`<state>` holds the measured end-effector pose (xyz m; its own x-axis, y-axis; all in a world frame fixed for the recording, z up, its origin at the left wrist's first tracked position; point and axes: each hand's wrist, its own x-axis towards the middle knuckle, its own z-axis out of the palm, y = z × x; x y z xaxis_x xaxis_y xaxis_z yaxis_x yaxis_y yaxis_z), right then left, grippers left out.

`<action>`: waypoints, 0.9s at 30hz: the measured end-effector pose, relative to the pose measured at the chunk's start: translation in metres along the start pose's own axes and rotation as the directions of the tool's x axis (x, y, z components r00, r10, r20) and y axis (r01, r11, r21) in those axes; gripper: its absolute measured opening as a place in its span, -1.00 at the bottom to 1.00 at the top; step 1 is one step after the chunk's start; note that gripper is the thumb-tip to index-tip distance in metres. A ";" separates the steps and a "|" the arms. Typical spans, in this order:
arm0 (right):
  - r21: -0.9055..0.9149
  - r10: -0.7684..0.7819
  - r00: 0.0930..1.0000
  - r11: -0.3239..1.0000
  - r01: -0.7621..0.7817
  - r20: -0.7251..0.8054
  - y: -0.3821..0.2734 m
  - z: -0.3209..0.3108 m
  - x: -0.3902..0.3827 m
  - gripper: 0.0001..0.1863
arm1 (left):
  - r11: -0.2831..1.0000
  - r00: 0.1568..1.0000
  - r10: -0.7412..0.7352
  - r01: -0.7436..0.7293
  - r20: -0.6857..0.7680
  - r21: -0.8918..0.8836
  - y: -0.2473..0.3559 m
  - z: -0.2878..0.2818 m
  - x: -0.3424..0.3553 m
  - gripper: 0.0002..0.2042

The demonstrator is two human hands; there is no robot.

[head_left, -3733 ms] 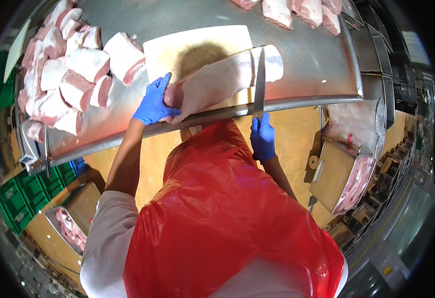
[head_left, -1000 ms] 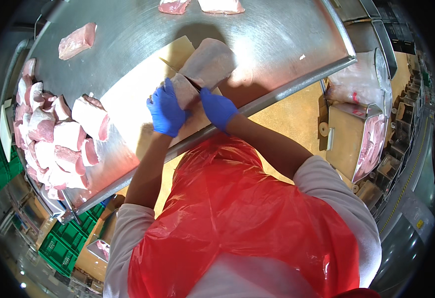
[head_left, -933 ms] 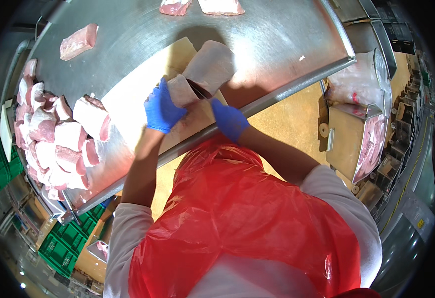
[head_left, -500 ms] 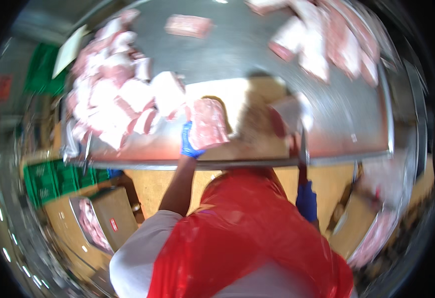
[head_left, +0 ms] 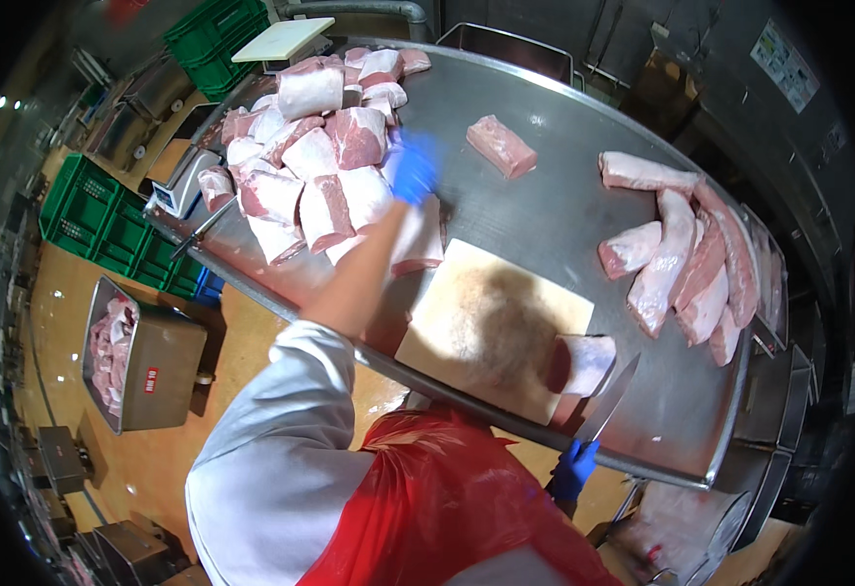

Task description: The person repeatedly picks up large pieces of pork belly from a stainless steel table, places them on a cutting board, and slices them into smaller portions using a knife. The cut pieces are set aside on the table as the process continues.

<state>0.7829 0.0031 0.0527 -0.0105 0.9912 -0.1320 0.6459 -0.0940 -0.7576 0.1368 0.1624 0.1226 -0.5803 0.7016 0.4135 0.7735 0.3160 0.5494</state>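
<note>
My left hand (head_left: pixel 413 171), in a blue glove, reaches up to the pile of pink, white-fatted meat pieces (head_left: pixel 335 205) on the left of the steel table; it is smeared by motion, and what it holds is unclear. My right hand (head_left: pixel 572 469) grips a long knife (head_left: pixel 619 389) at the table's front edge, blade raised. Left of the blade, a cut meat piece (head_left: pixel 586 365) lies on the right end of the pale cutting board (head_left: pixel 476 303). A lone meat piece (head_left: pixel 501 146) rests behind the board.
Several long meat strips (head_left: pixel 677 249) lie on the steel table (head_left: pixel 545 225) at right. A white board (head_left: pixel 281 34), green crates (head_left: pixel 95 205) and a scale (head_left: pixel 181 186) stand around its left end. A steel bin of meat (head_left: pixel 164 371) is at lower left.
The view has swung. My left hand, earlier on the board cutting with the right, then carrying a piece, has moved up to the pile. The loin's remaining piece lies at the board's right.
</note>
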 end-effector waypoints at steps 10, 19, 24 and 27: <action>0.134 0.205 0.970 0.973 -0.187 -0.134 -0.011 -0.038 -0.012 -0.78 | 0.828 0.783 0.375 -0.524 0.496 0.201 0.331 0.207 -0.325 -0.60; 0.222 0.248 0.928 0.957 -0.189 -0.278 0.031 -0.032 -0.029 -0.84 | 0.832 0.080 0.527 0.156 0.846 -0.533 0.262 0.119 -0.199 -0.42; 0.258 0.161 0.981 0.958 -0.128 -0.110 0.008 -0.026 -0.020 -0.77 | 0.057 0.436 0.274 0.882 0.857 -0.468 0.133 0.061 -0.260 -0.62; 0.193 0.258 0.966 0.949 -0.251 -0.009 -0.015 -0.027 -0.004 -0.73 | -0.269 0.684 0.131 0.721 0.718 -0.638 0.024 0.035 -0.245 -0.69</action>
<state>0.7940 0.0032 0.0813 0.1628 0.9343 -0.3171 0.4680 -0.3561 -0.8088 0.3062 0.0208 0.0087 -0.1129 0.9795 -0.1666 -0.7895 0.0133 0.6136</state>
